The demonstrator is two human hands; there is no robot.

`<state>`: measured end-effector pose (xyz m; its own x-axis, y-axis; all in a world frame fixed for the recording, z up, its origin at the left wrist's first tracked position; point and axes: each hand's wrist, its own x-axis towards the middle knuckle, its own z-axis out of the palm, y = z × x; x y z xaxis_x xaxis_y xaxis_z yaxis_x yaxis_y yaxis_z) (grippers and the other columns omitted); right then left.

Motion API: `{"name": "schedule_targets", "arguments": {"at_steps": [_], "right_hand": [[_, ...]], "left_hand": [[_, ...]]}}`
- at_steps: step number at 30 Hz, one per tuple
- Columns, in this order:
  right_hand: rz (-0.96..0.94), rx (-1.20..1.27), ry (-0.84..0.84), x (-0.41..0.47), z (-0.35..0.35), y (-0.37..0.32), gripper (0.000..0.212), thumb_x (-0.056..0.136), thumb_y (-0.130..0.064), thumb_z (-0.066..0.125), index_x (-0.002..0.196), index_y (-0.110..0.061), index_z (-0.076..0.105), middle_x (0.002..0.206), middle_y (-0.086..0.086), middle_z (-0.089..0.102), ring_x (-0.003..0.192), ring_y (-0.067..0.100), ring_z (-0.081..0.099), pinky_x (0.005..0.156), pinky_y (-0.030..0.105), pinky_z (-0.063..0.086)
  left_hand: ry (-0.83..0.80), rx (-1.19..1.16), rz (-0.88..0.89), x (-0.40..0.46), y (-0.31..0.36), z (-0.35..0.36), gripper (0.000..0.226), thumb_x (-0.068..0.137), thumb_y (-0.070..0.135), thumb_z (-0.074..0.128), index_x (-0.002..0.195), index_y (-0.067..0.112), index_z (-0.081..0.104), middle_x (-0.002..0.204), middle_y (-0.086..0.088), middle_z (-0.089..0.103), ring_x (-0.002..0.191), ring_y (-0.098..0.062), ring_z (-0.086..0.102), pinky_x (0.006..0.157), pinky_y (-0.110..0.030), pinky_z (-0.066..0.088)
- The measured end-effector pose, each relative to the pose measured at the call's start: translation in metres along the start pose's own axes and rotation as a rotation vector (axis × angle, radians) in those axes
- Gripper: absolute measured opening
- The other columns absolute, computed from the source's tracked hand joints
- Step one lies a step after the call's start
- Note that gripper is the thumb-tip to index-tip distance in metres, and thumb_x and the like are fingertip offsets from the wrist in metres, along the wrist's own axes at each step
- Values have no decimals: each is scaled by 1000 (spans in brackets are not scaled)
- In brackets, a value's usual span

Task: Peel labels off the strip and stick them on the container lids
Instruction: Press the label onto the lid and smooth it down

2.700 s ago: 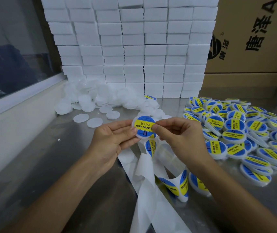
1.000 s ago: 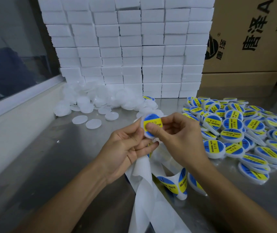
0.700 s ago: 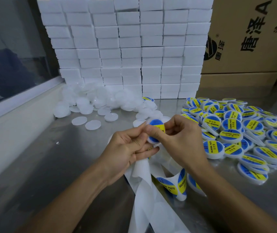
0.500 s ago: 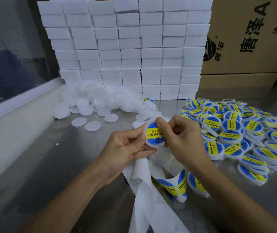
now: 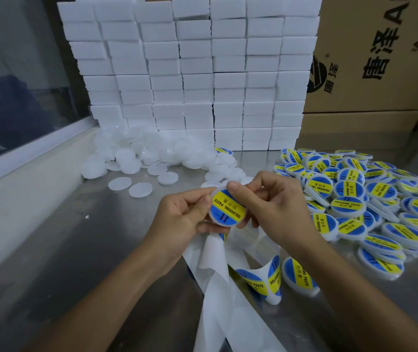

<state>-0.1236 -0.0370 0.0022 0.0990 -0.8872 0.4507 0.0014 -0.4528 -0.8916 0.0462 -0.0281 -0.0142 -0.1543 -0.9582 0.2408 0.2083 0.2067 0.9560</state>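
Lid (image 5: 228, 209) pinched above the surface, left hand (image 5: 177, 219) gripping its left rim, right hand (image 5: 274, 207) its top edge, thumb on the label (image 5: 227, 207). Rub outward from centre, seat the edges, avoid creases. Strip (image 5: 218, 260) hangs below the fingers.

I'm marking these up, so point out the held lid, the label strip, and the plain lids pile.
held lid (image 5: 228, 209), head view, label face
label strip (image 5: 258, 276), head view, curled end
plain lids (image 5: 152, 148), head view, pile middle
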Motion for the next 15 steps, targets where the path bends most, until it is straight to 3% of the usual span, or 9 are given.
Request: {"name": "schedule_targets", "arguments": {"at_steps": [3, 6, 7, 10, 12, 15], "right_hand": [[-16, -67, 41, 0, 0, 0, 35, 77, -31, 73, 66, -3, 54, 56, 7, 69, 39, 20, 61, 37, 18, 41], [-39, -176, 7, 0, 1, 6, 10, 86, -18, 72, 84, -11, 65, 68, 4, 71, 52, 13, 66, 47, 18, 47], [-76, -258, -6, -1, 2, 7, 14, 84, -18, 74, 96, -15, 68, 80, 0, 71, 61, 9, 66, 52, 19, 50], [-243, -570, -75, -4, 3, 10, 57, 70, -33, 85, 122, -21, 64, 111, -9, 57, 87, 2, 59, 65, 17, 51], [-312, -677, -80, -4, 0, 8, 65, 67, -41, 85, 125, -19, 64, 111, -11, 55, 89, -5, 54, 71, 12, 46], [-343, -681, -32, -2, -5, 7, 59, 71, -44, 81, 122, -18, 67, 106, -12, 61, 88, -5, 55, 76, 7, 42]], "left_hand": [[6, 40, -9, -3, 0, 4, 30, 81, 27, 56, 103, 12, 72, 94, -12, 76, 87, -29, 73, 67, -31, 60], [93, -3, -43, -1, 1, 4, 31, 88, 22, 55, 107, 2, 68, 94, -16, 75, 85, -32, 73, 70, -34, 61], [124, -22, -45, 0, 2, 2, 26, 92, 17, 54, 106, 1, 68, 92, -16, 75, 83, -31, 74, 69, -33, 61], [171, -2, -41, 1, 5, 0, 21, 95, 14, 54, 103, 2, 69, 89, -14, 76, 80, -28, 74, 65, -28, 60], [166, -4, -45, 0, 5, 2, 21, 95, 14, 55, 104, 1, 68, 89, -15, 76, 79, -27, 74, 65, -27, 59], [165, 9, -22, 0, 3, 5, 21, 93, 16, 57, 105, 1, 68, 88, -15, 76, 79, -27, 74, 67, -28, 60]]}}
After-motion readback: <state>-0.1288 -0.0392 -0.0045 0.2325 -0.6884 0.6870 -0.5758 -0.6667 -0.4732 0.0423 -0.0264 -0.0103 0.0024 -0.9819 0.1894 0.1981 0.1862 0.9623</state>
